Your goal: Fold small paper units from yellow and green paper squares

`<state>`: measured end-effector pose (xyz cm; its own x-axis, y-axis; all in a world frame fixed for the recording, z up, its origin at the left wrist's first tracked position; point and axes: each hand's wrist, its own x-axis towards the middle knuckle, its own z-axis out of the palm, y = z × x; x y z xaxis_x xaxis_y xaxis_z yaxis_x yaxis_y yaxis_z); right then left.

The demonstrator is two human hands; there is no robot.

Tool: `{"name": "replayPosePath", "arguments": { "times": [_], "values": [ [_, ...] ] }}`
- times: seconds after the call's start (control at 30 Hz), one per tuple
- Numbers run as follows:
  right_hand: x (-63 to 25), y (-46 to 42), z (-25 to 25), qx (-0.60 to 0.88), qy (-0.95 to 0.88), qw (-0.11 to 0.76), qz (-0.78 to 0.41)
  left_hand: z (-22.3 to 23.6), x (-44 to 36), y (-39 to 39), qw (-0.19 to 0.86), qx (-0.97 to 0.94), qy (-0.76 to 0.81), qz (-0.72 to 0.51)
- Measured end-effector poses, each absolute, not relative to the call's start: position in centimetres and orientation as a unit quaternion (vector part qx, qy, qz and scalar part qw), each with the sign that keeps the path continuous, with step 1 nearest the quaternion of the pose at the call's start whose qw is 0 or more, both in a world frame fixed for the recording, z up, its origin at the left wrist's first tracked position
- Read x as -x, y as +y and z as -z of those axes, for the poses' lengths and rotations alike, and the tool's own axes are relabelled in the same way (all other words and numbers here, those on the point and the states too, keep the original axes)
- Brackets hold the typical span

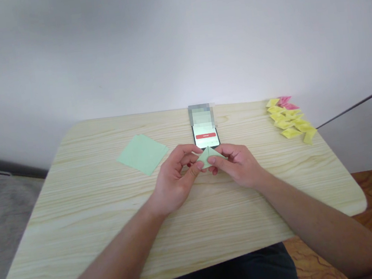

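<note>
Our forearms point(118, 253) lead to left hand point(173, 182) and right hand point(243, 167), both pinching the folded green paper point(205, 157); aligned edges crease best.

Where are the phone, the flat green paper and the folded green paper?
Phone point(207, 141): head view, lower screen.
Flat green paper point(143, 154): head view, middle.
Folded green paper point(205, 157): head view, left of crease.

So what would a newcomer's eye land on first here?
Probably the lit phone at the table's far edge, with both hands pinching a folded green paper just in front of it. Next, the bright cluster of yellow and pink folded pieces at the far right.
</note>
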<state>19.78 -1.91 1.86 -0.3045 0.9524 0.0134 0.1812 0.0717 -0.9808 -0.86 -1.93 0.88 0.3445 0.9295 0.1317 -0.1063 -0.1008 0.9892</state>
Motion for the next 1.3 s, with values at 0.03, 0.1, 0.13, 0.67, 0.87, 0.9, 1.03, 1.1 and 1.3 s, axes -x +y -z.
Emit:
{"name": "replayPosePath", "arguments": {
  "times": [0.03, 0.1, 0.13, 0.67, 0.87, 0.9, 1.03, 1.1, 1.3],
  "values": [
    [-19.8, -1.9, -1.9, 0.453, -0.623, 0.378, -0.514, -0.8, 0.9, -1.9, 0.571, -0.590, 0.347, -0.452],
    [-19.8, -1.9, -1.7, 0.451, -0.613, 0.378, -0.527, -0.7, 1.0, -1.9, 0.572, -0.594, 0.342, -0.450],
    [-19.8, -1.9, -1.7, 0.451, -0.607, 0.379, -0.534, -0.7, 1.1, -1.9, 0.571, -0.597, 0.340, -0.450],
    [-19.9, -1.3, -1.4, 0.410, -0.477, 0.368, -0.685, -1.1, 1.2, -1.9, 0.349, -0.749, 0.327, -0.459],
    [-20.1, -1.3, -1.8, 0.415, -0.400, 0.311, -0.756, -0.7, 1.5, -1.8, 0.200, -0.803, 0.310, -0.468],
    [-20.2, -1.3, -1.9, 0.415, -0.398, 0.300, -0.761, -0.7, 1.6, -1.8, 0.179, -0.807, 0.311, -0.469],
    [-20.0, -1.3, -2.0, 0.436, -0.426, 0.299, -0.734, -1.1, 1.5, -1.9, 0.170, -0.799, 0.319, -0.481],
    [-19.8, -1.5, -2.0, 0.473, -0.469, 0.369, -0.648, -1.3, 1.3, -1.9, 0.213, -0.776, 0.340, -0.487],
    [-19.7, -2.3, -2.1, 0.463, -0.623, 0.485, -0.403, -0.8, 1.2, -1.8, 0.386, -0.666, 0.420, -0.480]
  ]
}}
